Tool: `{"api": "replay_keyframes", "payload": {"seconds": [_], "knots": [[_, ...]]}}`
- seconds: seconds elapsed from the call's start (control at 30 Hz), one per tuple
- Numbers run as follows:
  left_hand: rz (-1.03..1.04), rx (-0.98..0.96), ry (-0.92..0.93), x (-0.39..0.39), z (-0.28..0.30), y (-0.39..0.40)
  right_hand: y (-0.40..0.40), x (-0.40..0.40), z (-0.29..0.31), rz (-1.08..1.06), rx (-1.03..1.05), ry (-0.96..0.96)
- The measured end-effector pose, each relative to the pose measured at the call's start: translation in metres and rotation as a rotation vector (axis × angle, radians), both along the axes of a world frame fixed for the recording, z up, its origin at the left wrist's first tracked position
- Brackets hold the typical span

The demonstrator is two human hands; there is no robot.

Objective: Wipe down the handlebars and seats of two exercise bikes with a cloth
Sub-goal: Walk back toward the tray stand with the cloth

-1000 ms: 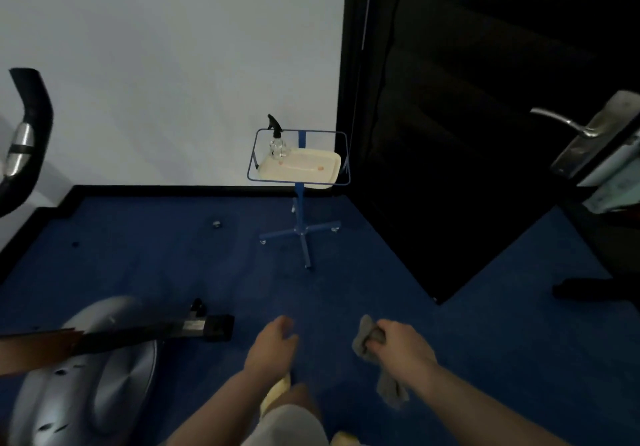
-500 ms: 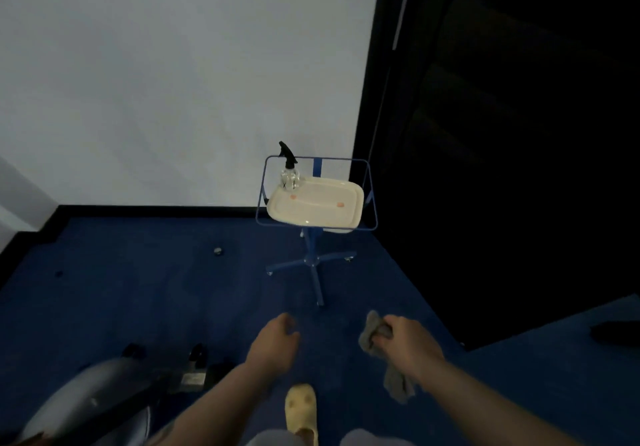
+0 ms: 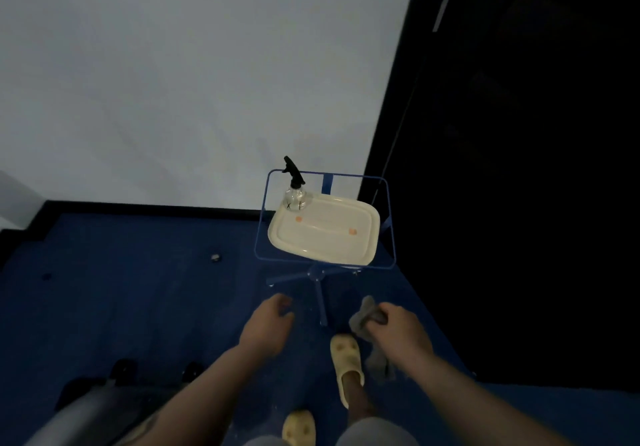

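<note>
My right hand (image 3: pixel 398 333) grips a grey cloth (image 3: pixel 363 319), whose loose end hangs below the fist. My left hand (image 3: pixel 268 326) is held out beside it, fingers loosely curled and holding nothing. Ahead stands a blue wire stand (image 3: pixel 388 223) carrying a cream tray (image 3: pixel 325 241). A clear spray bottle (image 3: pixel 295 191) with a black trigger sits at the tray's far left corner. Only the grey base of an exercise bike (image 3: pixel 83 411) shows at the lower left; no handlebars or seat are visible.
Blue carpet (image 3: pixel 138 300) covers the floor below a white wall (image 3: pixel 190 81) with black skirting. A dark doorway (image 3: pixel 519 168) fills the right. The stand's blue legs (image 3: pixel 320 293) spread just beyond my hands. My feet wear pale yellow slippers (image 3: pixel 346 362).
The view has turned right and closed in on the stand and tray. The bike has slid out to the lower left. Both hands keep their pose, the right still holding the cloth.
</note>
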State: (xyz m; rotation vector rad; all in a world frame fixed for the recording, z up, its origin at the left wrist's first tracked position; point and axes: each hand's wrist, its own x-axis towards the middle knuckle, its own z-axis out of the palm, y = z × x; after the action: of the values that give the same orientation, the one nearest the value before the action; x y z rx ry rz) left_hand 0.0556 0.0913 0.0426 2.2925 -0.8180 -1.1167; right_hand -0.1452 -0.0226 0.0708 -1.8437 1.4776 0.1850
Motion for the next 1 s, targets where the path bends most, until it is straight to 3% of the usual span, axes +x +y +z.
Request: {"api": "replay_keyframes", "payload": {"seconds": [0.47,0.8,0.9,1.0], "knots": [[0.12,0.018,0.054,0.048,-0.028,-0.147,-0.172,0.097,-0.06,0.086,0.021,-0.086],[0.224,0.046,0.069,0.048,-0.057,-0.156,-0.221,0.163,-0.131,0.336,-0.252,-0.051],[0.258,0.065,0.061,0.048,-0.067,-0.147,-0.214,0.162,-0.157,0.439,-0.171,0.069],[0.285,0.056,0.052,0.051,-0.073,-0.142,-0.208,0.157,-0.173,0.687,-0.093,0.3]]}}
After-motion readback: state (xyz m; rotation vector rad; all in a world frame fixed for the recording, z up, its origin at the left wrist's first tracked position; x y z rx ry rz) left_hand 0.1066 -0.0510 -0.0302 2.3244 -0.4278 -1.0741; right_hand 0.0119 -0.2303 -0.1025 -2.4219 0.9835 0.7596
